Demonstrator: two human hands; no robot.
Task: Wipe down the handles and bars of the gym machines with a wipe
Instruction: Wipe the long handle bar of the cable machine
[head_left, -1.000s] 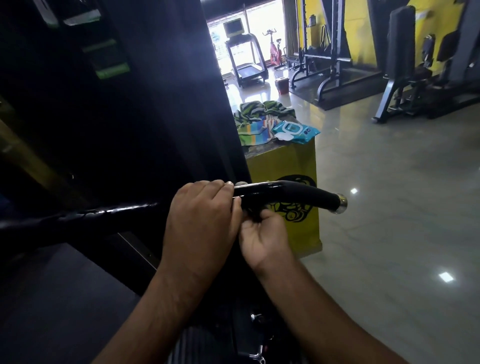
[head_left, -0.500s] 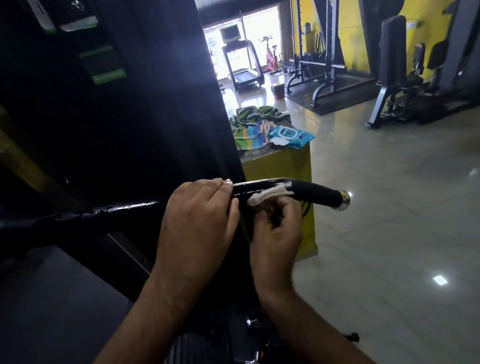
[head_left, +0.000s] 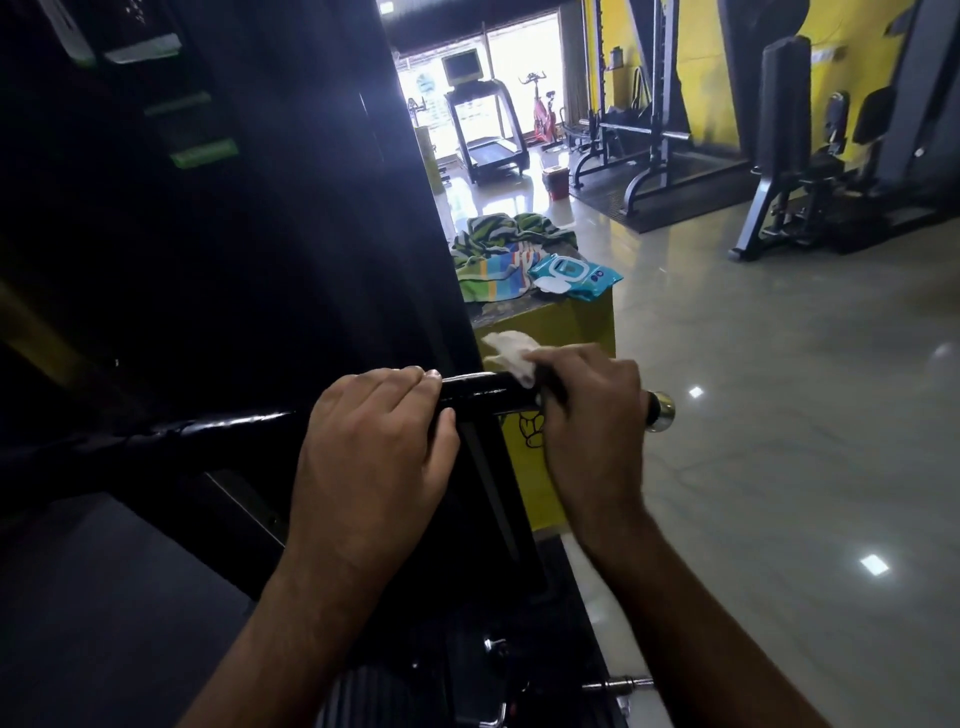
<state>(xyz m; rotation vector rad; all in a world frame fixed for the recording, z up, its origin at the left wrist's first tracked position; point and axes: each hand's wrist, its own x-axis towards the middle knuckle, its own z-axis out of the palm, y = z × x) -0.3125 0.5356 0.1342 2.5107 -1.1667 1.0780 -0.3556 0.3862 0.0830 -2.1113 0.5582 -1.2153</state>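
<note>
Steadying the machine's black handle bar (head_left: 483, 392) is the first need: the left hand (head_left: 374, 447) sits on the bar's middle, fingers curled over the top and thumb on the near side, which should stop the bar swinging under the rubbing. Just right of it along the bar, the white wipe (head_left: 511, 353) is bunched. Part of it sticks up above the bar, and the rest is trapped under the right hand (head_left: 592, 415), whose fingers wrap the grip section and press the wipe onto it. The stroke would likely go best with the wipe flattened around the full girth, twisted as well as slid, and run out to the chrome end cap (head_left: 661, 411) at the bar's right tip. The bar is a glossy painted tube, lumpy left of the left hand; the cap is rounded and bright. Beyond the bar, a striped towel (head_left: 498, 254) and a blue wipes pack (head_left: 574, 275) lie on a yellow box (head_left: 587, 319).
</note>
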